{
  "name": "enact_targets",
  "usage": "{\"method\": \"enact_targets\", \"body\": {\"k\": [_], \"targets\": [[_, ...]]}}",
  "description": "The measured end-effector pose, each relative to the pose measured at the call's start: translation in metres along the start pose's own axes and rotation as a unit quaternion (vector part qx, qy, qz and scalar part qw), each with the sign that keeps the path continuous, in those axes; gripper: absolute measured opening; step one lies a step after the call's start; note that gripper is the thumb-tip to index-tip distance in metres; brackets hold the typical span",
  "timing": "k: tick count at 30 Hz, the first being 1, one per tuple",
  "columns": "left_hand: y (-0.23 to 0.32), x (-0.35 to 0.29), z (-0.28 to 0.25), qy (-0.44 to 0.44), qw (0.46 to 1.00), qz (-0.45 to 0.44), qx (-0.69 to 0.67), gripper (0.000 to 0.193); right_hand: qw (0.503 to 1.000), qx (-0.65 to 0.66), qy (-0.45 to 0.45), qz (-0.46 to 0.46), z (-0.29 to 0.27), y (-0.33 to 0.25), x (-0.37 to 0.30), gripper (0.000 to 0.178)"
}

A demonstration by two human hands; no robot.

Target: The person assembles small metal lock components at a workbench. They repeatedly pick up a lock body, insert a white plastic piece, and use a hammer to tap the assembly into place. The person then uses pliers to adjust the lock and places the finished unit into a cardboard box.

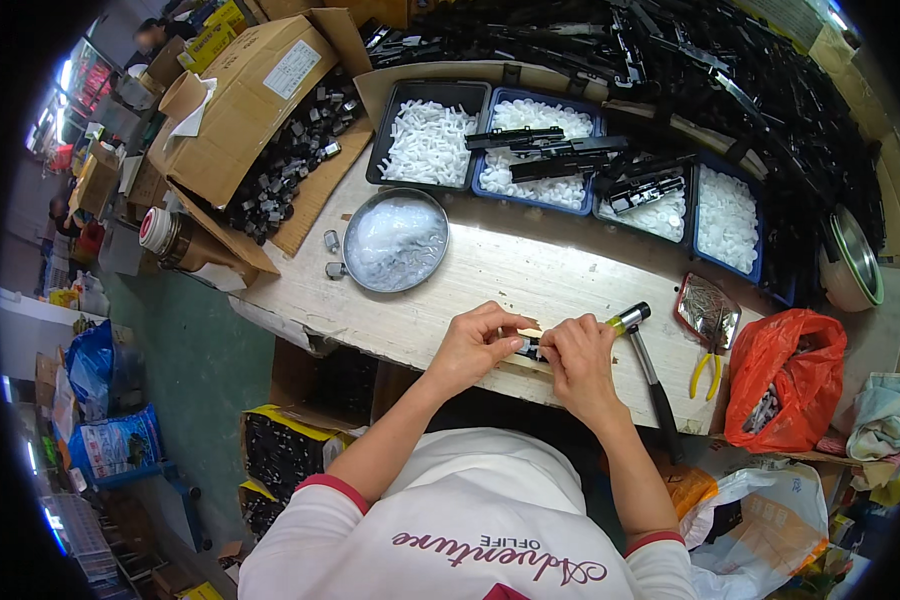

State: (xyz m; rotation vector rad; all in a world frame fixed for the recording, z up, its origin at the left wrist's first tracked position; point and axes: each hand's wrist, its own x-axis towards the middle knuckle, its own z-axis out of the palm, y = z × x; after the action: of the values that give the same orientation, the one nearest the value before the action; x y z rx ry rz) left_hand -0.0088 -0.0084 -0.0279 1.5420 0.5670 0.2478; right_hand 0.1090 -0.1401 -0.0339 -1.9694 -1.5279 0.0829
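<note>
At the table's front edge, my left hand (473, 347) and my right hand (582, 362) meet over a small black part with a silvery piece (528, 347). The right fingers are closed on this part, pressing from above. Thumb and fingertips of my left hand pinch together at its left end; what lies between them is too small to make out. My fingers hide most of the part. Just right of my right hand lies a hammer (658, 395) with a black handle and a yellow-green and silver head. Yellow-handled pliers (707, 376) lie farther right.
A round metal bowl (447, 245) of whitish, jelly-like stuff stands ahead on the left. Behind it are bins (478, 98) of white plastic pieces, some topped by black metal assemblies (570, 158). A pin tray (708, 310) and red bag (785, 375) stand right; a cardboard box (260, 110) stands left.
</note>
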Motion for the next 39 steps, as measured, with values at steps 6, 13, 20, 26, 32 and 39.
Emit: {"method": "enact_targets", "body": {"k": [6, 13, 20, 26, 32, 39], "targets": [[-0.003, 0.005, 0.004, -0.006, 0.995, 0.033, 0.093, 0.022, 0.998, -0.062, -0.022, -0.020, 0.001, -0.002, 0.003, 0.015], [0.030, 0.024, 0.021, -0.094, 0.870, 0.070, 0.479, 0.016, 0.999, 0.004, 0.024, 0.024, -0.034, 0.027, 0.006, 0.009], [0.055, 0.123, 0.060, -0.020, 0.869, 0.264, 0.419, 0.006, 0.945, -0.257, 0.103, 0.174, -0.085, 0.110, -0.012, 0.008], [0.071, 0.190, 0.122, 0.006, 0.785, 0.281, 0.553, 0.006, 0.911, -0.346, 0.017, 0.225, -0.084, 0.129, -0.007, 0.015], [0.066, 0.211, 0.120, -0.010, 0.787, 0.295, 0.541, 0.008, 0.924, -0.309, 0.020, 0.223, -0.089, 0.128, -0.010, 0.012], [0.064, 0.205, 0.105, -0.013, 0.844, 0.264, 0.467, 0.019, 0.941, -0.239, 0.098, 0.218, -0.096, 0.130, -0.025, 0.005]]}}
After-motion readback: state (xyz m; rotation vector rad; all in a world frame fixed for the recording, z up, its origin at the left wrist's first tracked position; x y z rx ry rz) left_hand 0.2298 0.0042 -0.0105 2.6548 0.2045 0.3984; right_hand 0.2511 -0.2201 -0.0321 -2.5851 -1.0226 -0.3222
